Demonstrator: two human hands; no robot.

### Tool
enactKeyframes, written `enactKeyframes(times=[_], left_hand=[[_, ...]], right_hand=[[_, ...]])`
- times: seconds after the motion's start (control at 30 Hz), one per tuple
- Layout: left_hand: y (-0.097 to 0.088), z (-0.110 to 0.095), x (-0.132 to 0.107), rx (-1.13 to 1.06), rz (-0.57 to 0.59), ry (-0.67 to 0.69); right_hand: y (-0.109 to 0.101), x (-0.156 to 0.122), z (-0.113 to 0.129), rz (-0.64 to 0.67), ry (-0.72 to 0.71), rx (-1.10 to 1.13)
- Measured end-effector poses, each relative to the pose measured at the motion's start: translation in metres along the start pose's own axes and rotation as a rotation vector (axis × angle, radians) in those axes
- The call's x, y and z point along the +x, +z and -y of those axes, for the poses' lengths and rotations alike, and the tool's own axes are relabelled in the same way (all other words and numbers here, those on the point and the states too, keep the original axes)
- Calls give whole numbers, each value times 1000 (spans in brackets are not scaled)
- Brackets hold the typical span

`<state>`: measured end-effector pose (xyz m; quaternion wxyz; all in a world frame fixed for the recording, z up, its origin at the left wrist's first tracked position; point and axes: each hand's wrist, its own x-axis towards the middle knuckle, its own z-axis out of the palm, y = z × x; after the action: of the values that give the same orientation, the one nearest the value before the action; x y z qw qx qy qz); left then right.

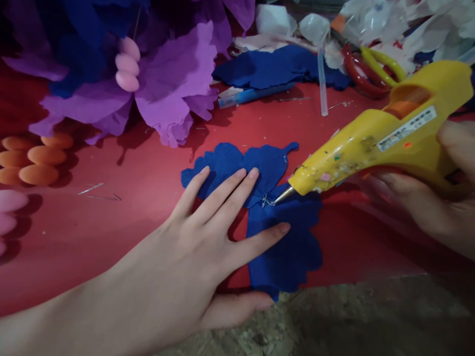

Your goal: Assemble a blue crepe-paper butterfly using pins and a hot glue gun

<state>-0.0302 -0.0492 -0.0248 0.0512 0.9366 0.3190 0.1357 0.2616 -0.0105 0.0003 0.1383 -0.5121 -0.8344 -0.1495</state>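
Note:
Blue scalloped petals [285,247], of paper or thin cloth, lie joined on the red tabletop. Spread flat over them is my left hand [208,242], its fingertips pressing the pieces down and its thumb at the lower edge. My right hand [438,198] grips a yellow hot glue gun [371,138] with its fingers around the handle. The metal nozzle points down and left. Its tip touches or nearly touches the spot where the petals meet, which carries a shiny bit of glue. Part of my right hand is cut off at the frame's edge.
Purple petals [174,84] with pink beads [127,64] stand at the upper left. Orange beads [39,160] lie at the left. Behind are a blue pen [256,95], more blue petals [267,66], red-and-yellow-handled scissors [365,74] and a clear glue stick [322,81]. The table's front edge runs below.

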Motion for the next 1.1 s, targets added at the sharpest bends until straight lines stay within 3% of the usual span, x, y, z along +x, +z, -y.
enactKeyframes(times=[0.27, 0.9, 1.1], left_hand=[[-1, 0, 0, 21, 6, 8], [-1, 0, 0, 17, 26, 2], [-1, -1, 1, -16, 21, 4]], right_hand=[[-1, -1, 0, 13, 65, 39], [-3, 7, 4, 39, -46, 77], [-3, 10, 11, 52, 41, 35]])
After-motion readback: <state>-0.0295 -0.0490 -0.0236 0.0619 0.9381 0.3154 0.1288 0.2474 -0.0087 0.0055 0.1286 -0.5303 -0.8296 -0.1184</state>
